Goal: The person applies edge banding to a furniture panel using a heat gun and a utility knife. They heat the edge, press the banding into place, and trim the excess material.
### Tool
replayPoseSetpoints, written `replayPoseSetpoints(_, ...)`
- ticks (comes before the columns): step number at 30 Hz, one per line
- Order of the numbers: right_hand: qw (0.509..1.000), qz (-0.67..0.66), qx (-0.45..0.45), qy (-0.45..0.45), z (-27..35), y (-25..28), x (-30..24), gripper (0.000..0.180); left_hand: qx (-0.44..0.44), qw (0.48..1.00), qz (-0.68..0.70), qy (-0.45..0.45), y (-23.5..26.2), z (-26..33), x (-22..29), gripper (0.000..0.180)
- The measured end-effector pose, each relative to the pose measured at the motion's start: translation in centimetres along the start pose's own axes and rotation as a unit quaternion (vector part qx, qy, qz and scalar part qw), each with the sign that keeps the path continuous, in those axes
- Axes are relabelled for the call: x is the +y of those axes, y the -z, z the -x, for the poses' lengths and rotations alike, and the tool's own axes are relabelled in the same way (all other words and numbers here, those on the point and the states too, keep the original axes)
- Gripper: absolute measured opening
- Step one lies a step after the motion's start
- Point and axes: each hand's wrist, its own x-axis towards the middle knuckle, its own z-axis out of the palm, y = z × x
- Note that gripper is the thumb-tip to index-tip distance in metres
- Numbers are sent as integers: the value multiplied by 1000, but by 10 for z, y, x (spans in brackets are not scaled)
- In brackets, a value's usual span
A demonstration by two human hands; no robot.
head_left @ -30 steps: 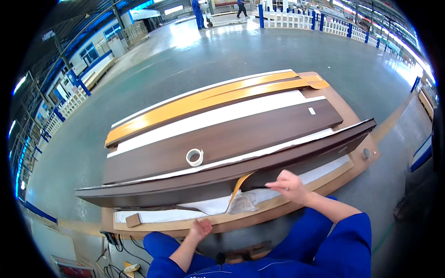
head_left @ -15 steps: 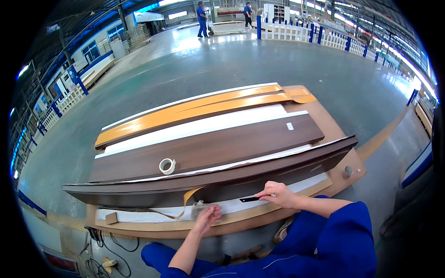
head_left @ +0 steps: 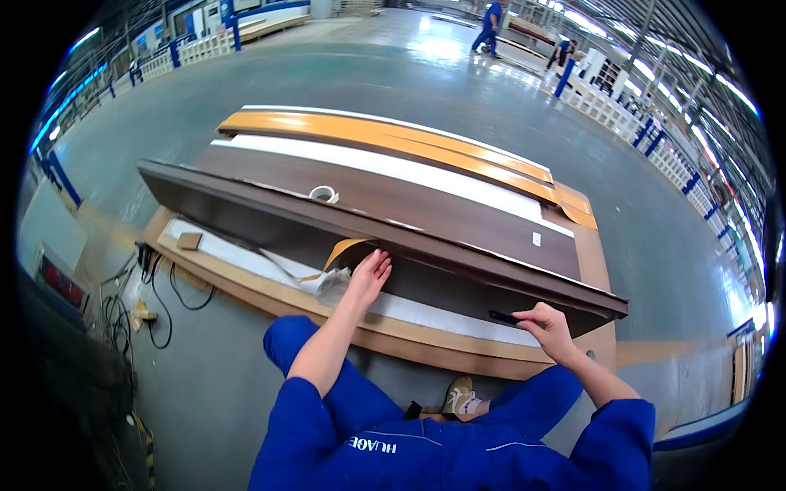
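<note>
1. Since half a second ago, my hands have spread apart: my left hand point(head_left: 368, 280) has gone past the crumpled wad point(head_left: 332, 289) toward the dark board point(head_left: 458, 286), while my right hand point(head_left: 547, 329) has slid farther right along it.
2. Nearest are my bent blue knees and one shoe point(head_left: 458, 395); black cables point(head_left: 170, 315) loop on the floor to my left.
3. My right fingers pinch a thin black tool point(head_left: 501, 316); its tip is hard to make out against the dark face.
4. My left fingers are half curled beside the yellow strip point(head_left: 345, 248), which curls out at the board's front; I cannot tell whether they grasp it.
5. Below the board lie a white sheet point(head_left: 446, 320) and a small brown block point(head_left: 189, 240). The wad sits just under the strip, partly hiding its lower run.
6. Beyond, the raised board hides the near edge of a flat panel point(head_left: 442, 209) bearing a tape roll point(head_left: 333, 195) and a white label point(head_left: 536, 239).
7. Farther off lie orange sheets point(head_left: 393, 147), then a white fence point(head_left: 610, 102) and two people, one cut off by the top edge.
</note>
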Motion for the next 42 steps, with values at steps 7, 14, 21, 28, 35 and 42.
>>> replayPoseSetpoints(7, 990, -81, 65, -92, -27, -56, 2, 19, 74, 996, -33, -39, -12, -8, 4, 21)
replayPoseSetpoints(14, 998, -51, 26, 1, -133, -93, -15, 17, 120, 987, -27, -105, -26, 7, -2, 19)
replayPoseSetpoints(21, 970, 142, -30, 193, -222, -137, -56, 14, 138, 979, -51, -138, -29, 8, 0, 18)
replayPoseSetpoints(28, 943, 211, -85, 244, -237, -153, -61, 14, 125, 984, 0, -124, -39, 16, 4, 16)
replayPoseSetpoints(35, 936, 223, -110, 248, -244, -154, -59, 13, 128, 984, 14, -122, -41, 16, 2, 15)
replayPoseSetpoints(42, 924, 248, -133, 261, -252, -154, -70, 13, 138, 982, 37, -121, -41, 14, 0, 15)
